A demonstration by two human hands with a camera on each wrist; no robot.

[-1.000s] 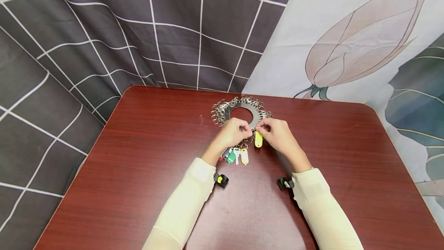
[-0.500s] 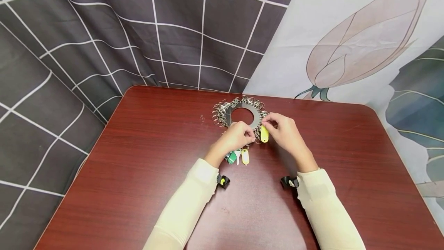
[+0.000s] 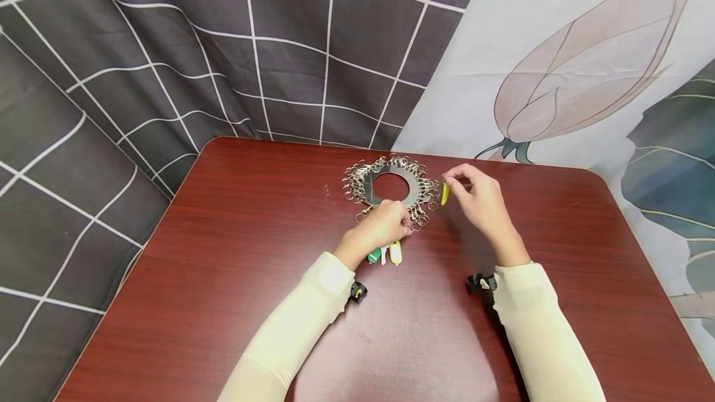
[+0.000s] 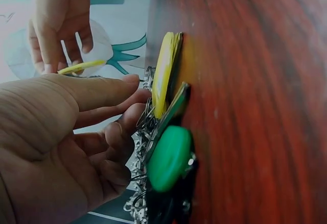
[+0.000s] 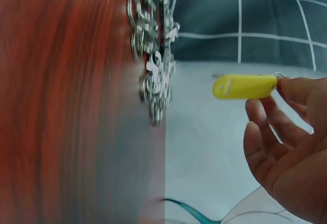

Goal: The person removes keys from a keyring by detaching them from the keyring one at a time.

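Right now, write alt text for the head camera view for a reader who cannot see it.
A person's right hand pinches a yellow key tag, lifted just right of a metal disc ringed with key rings, while the left hand rests on the disc's near edge. Green, white and yellow tags lie below that hand on a red-brown table before patterned curtains.

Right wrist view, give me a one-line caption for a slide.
Right hand pinches a yellow key tag held clear of the cluster of metal key rings on the red-brown table.
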